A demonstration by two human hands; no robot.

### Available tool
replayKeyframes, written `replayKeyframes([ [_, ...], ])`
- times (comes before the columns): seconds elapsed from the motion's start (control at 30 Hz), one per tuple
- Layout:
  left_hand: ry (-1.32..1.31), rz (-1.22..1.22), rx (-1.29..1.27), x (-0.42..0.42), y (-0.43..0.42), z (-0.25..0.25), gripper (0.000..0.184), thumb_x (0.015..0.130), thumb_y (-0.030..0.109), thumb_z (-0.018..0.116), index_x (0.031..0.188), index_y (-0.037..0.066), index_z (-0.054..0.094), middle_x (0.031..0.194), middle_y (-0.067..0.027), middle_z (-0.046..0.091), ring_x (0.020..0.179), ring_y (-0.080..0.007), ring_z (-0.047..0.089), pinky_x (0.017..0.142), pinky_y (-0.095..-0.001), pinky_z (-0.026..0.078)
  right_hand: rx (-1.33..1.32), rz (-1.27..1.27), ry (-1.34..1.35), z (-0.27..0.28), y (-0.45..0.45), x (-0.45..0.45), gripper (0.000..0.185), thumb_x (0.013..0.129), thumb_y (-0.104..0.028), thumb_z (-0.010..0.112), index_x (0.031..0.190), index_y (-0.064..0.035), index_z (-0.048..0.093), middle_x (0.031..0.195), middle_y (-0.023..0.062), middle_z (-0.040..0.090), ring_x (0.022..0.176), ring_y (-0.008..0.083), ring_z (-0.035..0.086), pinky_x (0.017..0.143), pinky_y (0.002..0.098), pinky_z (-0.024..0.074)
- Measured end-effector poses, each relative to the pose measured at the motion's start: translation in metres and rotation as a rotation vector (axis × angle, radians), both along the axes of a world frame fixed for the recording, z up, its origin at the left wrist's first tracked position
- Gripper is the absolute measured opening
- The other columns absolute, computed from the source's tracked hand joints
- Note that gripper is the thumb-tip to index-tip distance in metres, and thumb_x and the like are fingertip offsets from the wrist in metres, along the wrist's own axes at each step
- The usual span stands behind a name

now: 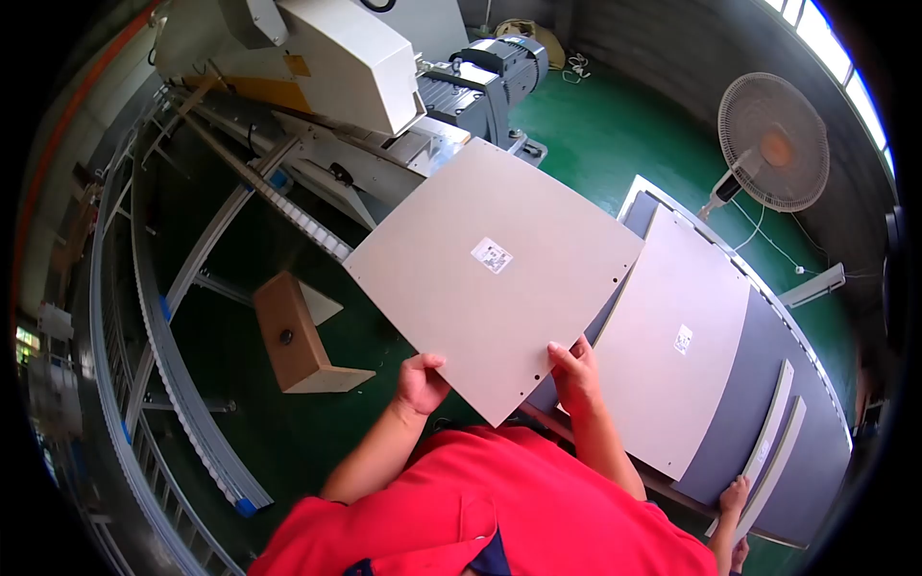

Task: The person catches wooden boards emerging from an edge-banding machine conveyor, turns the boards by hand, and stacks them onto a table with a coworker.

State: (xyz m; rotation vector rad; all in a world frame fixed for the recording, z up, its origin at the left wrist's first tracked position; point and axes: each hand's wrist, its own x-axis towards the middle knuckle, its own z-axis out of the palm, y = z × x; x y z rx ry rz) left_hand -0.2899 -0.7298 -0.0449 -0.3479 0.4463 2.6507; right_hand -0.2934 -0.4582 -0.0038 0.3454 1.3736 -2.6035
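A square beige panel [451,288] with a printed label and small dark holes near its right edge is held up in front of me, one corner pointing toward my body. My left hand [422,384] grips its lower left edge, thumb on top. On the lower right edge is my right hand [575,376], its thumb on the face near a hole and its fingers partly hidden beneath. A second labelled beige panel [663,384] lies on the grey-topped table [720,432] to the right.
Two narrow strips [768,432] are on the table, with a co-worker's hand [735,494] at one. Roller conveyors [182,384] run along the left. A machine [355,67] with a motor is ahead, a brown board piece [288,336] on the floor, a fan [773,142] at right.
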Motion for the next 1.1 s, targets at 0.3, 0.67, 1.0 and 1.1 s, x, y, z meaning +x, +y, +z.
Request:
replayKeyframes([
  [0.3,0.145,0.149,-0.190,0.022,-0.054,0.003,0.078,0.057,0.009,0.054,0.134,-0.005,0.050,0.125,-0.0178,0.063,0.115,-0.0372,0.060,0.103,-0.0466,0.049,0.176,-0.180,0.376,0.097,0.057,-0.057,0.034,0.099,-0.021,0.060,0.124,0.0021,0.056,0.105,0.0094,0.067,0.092,0.0156,0.065,0.078,0.0316,0.0553],
  [0.67,0.283,0.345,-0.108,0.038,-0.100,-0.013,0.091,0.054,0.003,0.056,0.144,-0.001,0.042,0.142,-0.0186,0.050,0.134,-0.0412,0.045,0.113,-0.0569,0.037,0.267,-0.072,0.674,0.153,0.007,-0.044,0.016,0.097,-0.009,0.063,0.108,0.0023,0.061,0.098,0.0066,0.068,0.090,0.0112,0.063,0.081,0.0261,0.0499],
  [1.0,0.391,0.348,-0.148,0.047,-0.127,-0.019,0.073,0.060,-0.001,0.055,0.134,-0.004,0.054,0.135,-0.0203,0.056,0.130,-0.0399,0.049,0.109,-0.0525,0.042,0.531,0.177,0.620,0.178,0.018,-0.032,0.019,0.091,-0.007,0.069,0.107,0.0026,0.065,0.092,0.0045,0.069,0.085,0.0099,0.064,0.078,0.0259,0.0506],
  [1.1,0.329,0.389,-0.141,0.053,-0.138,-0.038,0.068,0.060,0.000,0.055,0.128,-0.006,0.057,0.133,-0.0211,0.058,0.128,-0.0397,0.051,0.108,-0.0496,0.044,0.622,0.243,0.629,0.183,0.014,-0.033,0.017,0.088,-0.005,0.070,0.104,0.0026,0.067,0.092,0.0046,0.070,0.085,0.0104,0.064,0.079,0.0271,0.0514],
])
